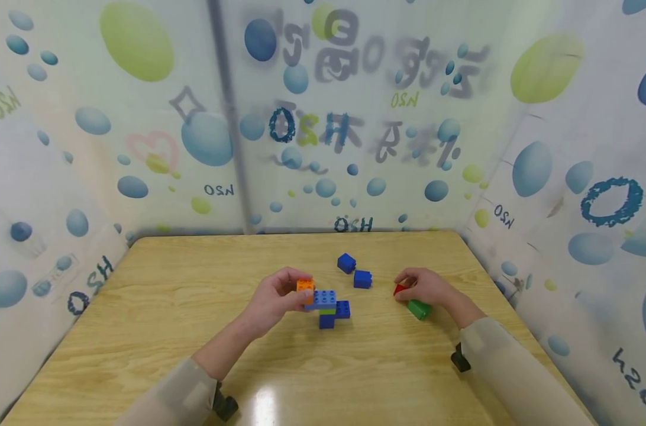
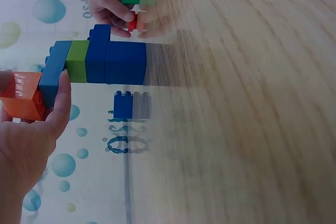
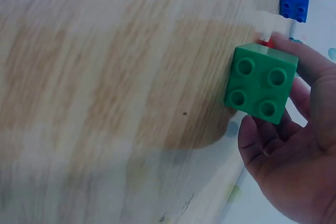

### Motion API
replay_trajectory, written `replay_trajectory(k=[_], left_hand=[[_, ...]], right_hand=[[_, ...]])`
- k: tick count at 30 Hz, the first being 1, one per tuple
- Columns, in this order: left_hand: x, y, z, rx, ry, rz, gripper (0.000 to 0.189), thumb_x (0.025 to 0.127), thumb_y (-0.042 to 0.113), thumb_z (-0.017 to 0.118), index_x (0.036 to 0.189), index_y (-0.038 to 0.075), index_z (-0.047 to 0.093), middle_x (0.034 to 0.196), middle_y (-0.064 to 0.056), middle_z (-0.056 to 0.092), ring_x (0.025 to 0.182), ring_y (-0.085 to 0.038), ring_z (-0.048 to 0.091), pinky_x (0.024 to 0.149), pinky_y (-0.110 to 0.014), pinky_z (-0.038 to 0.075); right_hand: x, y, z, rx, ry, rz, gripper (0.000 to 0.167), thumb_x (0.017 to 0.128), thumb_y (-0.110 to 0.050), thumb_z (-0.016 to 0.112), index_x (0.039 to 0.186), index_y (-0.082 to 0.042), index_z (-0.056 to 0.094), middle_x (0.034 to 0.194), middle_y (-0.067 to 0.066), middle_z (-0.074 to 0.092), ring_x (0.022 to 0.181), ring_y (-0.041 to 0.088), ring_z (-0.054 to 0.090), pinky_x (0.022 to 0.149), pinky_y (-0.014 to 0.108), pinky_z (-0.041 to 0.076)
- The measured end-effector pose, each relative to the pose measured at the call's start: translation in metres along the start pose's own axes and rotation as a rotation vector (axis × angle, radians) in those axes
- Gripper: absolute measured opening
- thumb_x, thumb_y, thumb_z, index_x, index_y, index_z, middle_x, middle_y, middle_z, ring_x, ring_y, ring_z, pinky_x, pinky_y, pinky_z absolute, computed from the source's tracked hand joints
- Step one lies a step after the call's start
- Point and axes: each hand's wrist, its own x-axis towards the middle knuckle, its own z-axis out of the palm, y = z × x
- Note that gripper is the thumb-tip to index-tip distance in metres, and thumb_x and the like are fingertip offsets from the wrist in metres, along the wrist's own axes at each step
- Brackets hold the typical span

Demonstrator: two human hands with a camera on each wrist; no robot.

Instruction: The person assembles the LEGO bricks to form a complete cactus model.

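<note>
My left hand (image 1: 274,300) pinches an orange toy brick (image 1: 304,285) at the left end of a small built stack. Under and beside it the stack has a light blue brick (image 1: 325,299), a lime green brick (image 2: 77,61) and dark blue bricks (image 2: 125,62) at the bottom. Over on the right, my right hand (image 1: 425,287) pinches a small red brick (image 1: 399,289) that its fingers mostly hide. Just in front of that hand lies a green brick (image 3: 261,83), its studs facing the right wrist camera.
Two loose blue bricks, a rear one (image 1: 346,262) and a nearer one (image 1: 362,279), lie behind the stack. The wooden table (image 1: 195,272) meets patterned curtains (image 1: 312,177) at its back and sides.
</note>
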Motion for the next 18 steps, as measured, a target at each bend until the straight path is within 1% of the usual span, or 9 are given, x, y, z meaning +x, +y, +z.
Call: replay_trajectory(k=[5,9,12,15,18], left_hand=[[0.000,0.001,0.000,0.002,0.001,-0.009,0.038,0.104,0.016,0.077,0.138,0.003,0.065,0.126,-0.015,0.067,0.108,-0.027,0.070,0.089,-0.036,0.068],[0.000,0.001,0.000,0.005,0.003,-0.010,0.042,0.104,0.016,0.077,0.140,0.000,0.063,0.127,-0.015,0.067,0.108,-0.027,0.070,0.089,-0.035,0.068],[0.000,0.002,0.001,0.002,0.005,-0.008,0.043,0.104,0.016,0.078,0.140,-0.001,0.063,0.126,-0.014,0.067,0.107,-0.027,0.070,0.089,-0.035,0.068],[0.000,0.002,0.002,-0.008,0.006,-0.010,0.041,0.104,0.015,0.078,0.139,0.000,0.064,0.126,-0.014,0.067,0.107,-0.026,0.069,0.088,-0.035,0.068],[0.001,0.001,0.001,-0.017,0.006,-0.009,0.040,0.103,0.014,0.078,0.138,0.001,0.064,0.126,-0.014,0.067,0.107,-0.026,0.069,0.088,-0.036,0.069]], right_hand=[[0.001,-0.003,-0.001,0.016,0.010,-0.013,0.040,0.099,-0.028,0.082,0.133,-0.011,0.072,0.121,0.014,0.070,0.103,0.027,0.063,0.087,0.037,0.056],[0.001,-0.005,-0.001,0.076,0.029,-0.064,0.040,0.104,-0.027,0.076,0.140,-0.010,0.070,0.121,0.015,0.070,0.101,0.026,0.064,0.084,0.036,0.056],[0.000,-0.006,0.000,0.127,0.049,-0.103,0.041,0.108,-0.030,0.072,0.143,-0.010,0.069,0.120,0.013,0.070,0.099,0.026,0.064,0.082,0.036,0.055],[-0.003,-0.011,0.001,0.171,0.066,-0.138,0.042,0.110,-0.033,0.069,0.145,-0.010,0.069,0.121,0.012,0.071,0.102,0.029,0.065,0.082,0.036,0.055],[-0.005,-0.018,0.003,0.201,0.076,-0.190,0.040,0.112,-0.032,0.065,0.145,-0.008,0.069,0.125,0.017,0.073,0.108,0.036,0.068,0.087,0.039,0.056]])
